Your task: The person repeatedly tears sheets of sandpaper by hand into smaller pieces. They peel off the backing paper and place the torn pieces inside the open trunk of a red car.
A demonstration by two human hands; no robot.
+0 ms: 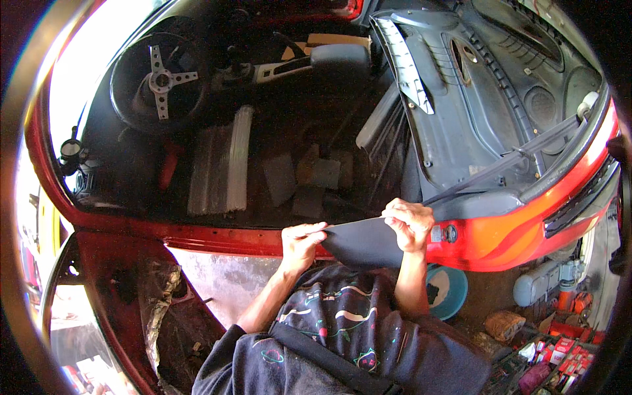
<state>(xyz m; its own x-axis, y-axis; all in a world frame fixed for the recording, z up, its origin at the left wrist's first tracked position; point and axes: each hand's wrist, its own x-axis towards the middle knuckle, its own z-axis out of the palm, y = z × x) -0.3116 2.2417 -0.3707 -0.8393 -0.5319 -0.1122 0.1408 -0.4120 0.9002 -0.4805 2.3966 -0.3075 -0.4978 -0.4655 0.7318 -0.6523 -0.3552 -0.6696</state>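
I hold a flat dark grey sheet [359, 240], curved along its lower edge, in front of a red car's open doorway. My left hand [301, 238] pinches its left corner and my right hand [408, 222] grips its upper right edge. The sheet hangs just above the red door sill [217, 238]. Beyond it lies the stripped car floor with loose grey pieces [309, 179].
A black steering wheel [160, 80] sits at the upper left. The open door's grey inner panel [487, 99] spreads to the right. A blue bowl [451, 289], a grey cylinder [540, 284] and small red boxes [559, 349] lie on the ground at the right.
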